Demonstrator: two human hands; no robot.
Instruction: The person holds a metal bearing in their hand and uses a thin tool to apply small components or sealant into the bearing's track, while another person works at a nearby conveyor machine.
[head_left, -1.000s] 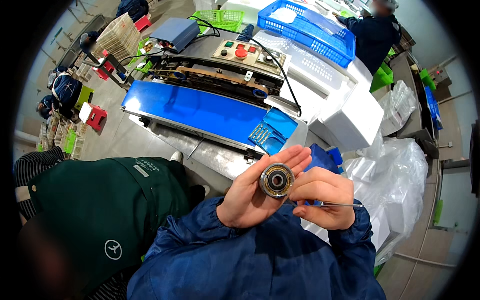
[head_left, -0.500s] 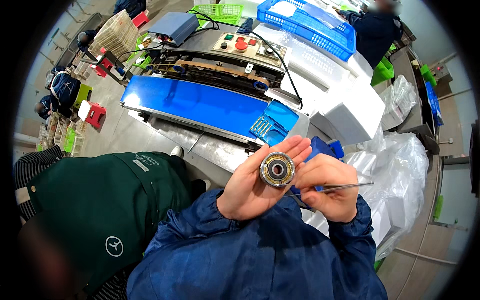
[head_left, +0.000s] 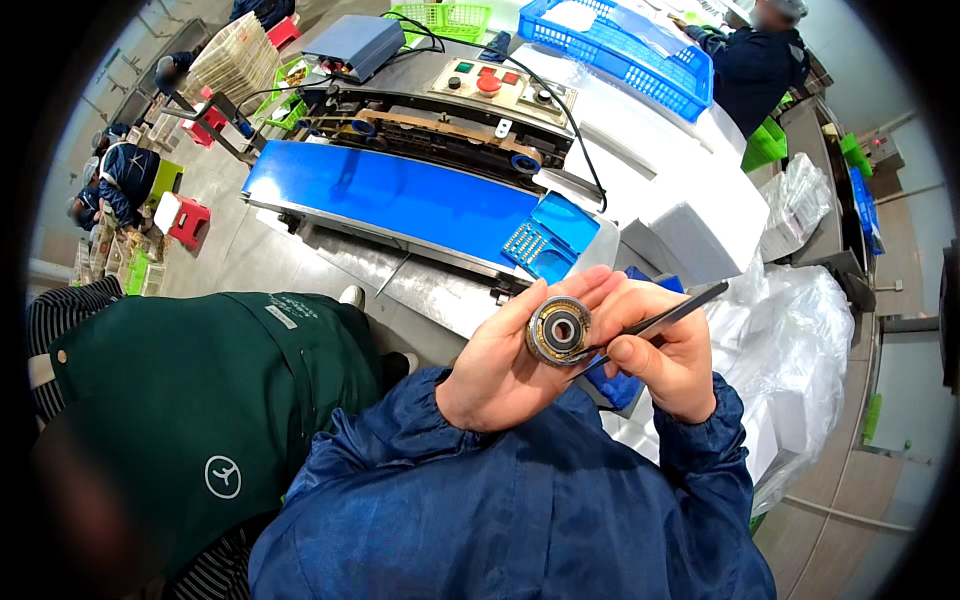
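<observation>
My left hand (head_left: pixel 500 365) holds a round metal bearing (head_left: pixel 559 330) with a brass-coloured ring and a dark centre, gripped between fingers and thumb at chest height. My right hand (head_left: pixel 662 355) pinches slim metal tweezers (head_left: pixel 668 315), whose tip touches the bearing's face while the handle points up and right. Both blue sleeves meet at the bottom of the head view.
A blue conveyor belt (head_left: pixel 390 195) with a control panel (head_left: pixel 495 85) runs ahead. A blue crate (head_left: pixel 625 45) and a person in dark blue (head_left: pixel 755 65) are at the back. A person in a green apron (head_left: pixel 190 420) sits at my left. Clear plastic bags (head_left: pixel 790 350) lie at right.
The tweezers swung from pointing level to the right to pointing up and right, tip now on the bearing. Both hands stayed together with the bearing.
</observation>
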